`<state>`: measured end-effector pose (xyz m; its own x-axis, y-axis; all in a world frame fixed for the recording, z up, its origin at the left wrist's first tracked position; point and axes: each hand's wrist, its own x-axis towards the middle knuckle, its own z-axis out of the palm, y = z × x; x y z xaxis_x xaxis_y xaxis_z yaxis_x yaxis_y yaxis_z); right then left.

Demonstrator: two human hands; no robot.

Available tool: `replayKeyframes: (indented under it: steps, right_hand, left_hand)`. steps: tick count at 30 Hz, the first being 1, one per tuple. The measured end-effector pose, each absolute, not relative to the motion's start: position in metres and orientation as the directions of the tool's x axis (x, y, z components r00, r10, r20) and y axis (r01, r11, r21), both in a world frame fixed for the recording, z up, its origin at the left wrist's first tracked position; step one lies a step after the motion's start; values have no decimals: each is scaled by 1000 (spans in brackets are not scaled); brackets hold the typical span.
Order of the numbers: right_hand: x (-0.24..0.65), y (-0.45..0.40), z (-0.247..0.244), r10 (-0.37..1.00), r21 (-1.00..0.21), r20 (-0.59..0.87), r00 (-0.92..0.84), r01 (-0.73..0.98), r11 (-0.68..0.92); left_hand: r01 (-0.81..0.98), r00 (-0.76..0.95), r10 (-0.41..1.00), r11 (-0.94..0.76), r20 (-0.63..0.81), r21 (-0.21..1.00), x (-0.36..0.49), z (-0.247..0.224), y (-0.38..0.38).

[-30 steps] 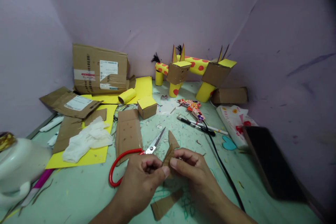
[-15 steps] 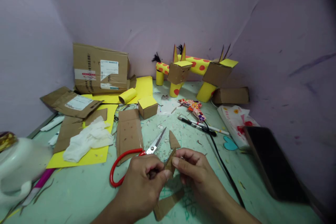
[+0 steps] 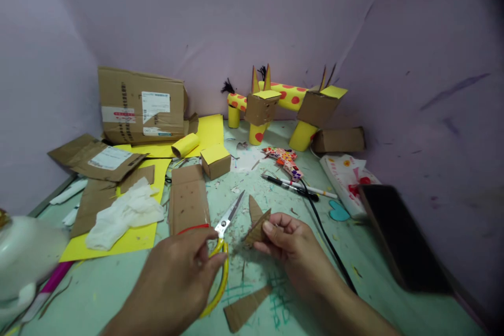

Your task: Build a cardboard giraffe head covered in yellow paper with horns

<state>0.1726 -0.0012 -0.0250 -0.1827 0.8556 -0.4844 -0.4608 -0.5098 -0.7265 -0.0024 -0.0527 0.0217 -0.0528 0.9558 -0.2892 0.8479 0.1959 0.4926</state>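
My right hand (image 3: 289,241) pinches a small brown cardboard piece (image 3: 259,229), pointed at its upper end, between thumb and fingers. My left hand (image 3: 181,268) reaches over the scissors (image 3: 223,224), its thumb and index finger apart at the handles. The scissors lie on the table with their blades pointing away; one handle is yellow, and the red one is mostly hidden under this hand. Just behind the held piece lies a pointed cardboard scrap (image 3: 254,208). Closer to me, a tapered cardboard strip (image 3: 246,308) rests on the table.
Yellow giraffe figures with cardboard heads (image 3: 261,108) stand at the back. A patterned glue gun (image 3: 289,167), its black cord (image 3: 321,236) and pens (image 3: 289,187) lie behind my right hand. A phone (image 3: 401,241) is at right, a white teapot-like vessel (image 3: 27,262) at left, a cardboard box (image 3: 137,79) behind.
My left hand has let go of the cardboard piece and moved left onto the scissors' handles. The piece stays in my right hand. The view has shifted slightly.
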Motion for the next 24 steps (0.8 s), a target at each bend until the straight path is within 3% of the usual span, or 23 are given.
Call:
replayKeyframes:
  steps: [2, 6, 11, 16, 19, 21, 24]
  right_hand:
    - [173, 1, -23, 856, -710, -493, -155, -497, -499]
    - [173, 3, -22, 862, -690, -484, -153, -538, -484]
    - [173, 4, -23, 864, -676, -473, -172, -557, -481]
    - [174, 5, -19, 872, -673, -450, -193, -569, -472]
    - [174, 3, -19, 881, -697, -436, -186, -549, -461]
    - [174, 2, -19, 876, -709, -441, -197, -523, -474]
    - [173, 0, -20, 863, -704, -458, -213, -506, -498]
  left_hand:
    - [928, -53, 955, 156, -293, 340, -16, 21, -57]
    - [981, -31, 911, 106, -410, 162, -20, 10, -61]
    - [994, -60, 883, 96, -465, 55, -4, 7, -59]
    - [975, -64, 916, 142, -396, 172, -10, 19, -58]
    - [928, -175, 917, 275, -358, 252, -12, 21, -57]
    - [866, -209, 938, 309, -277, 394, -11, 18, -56]
    - [744, -187, 978, 202, -92, 637, -4, 11, -58]
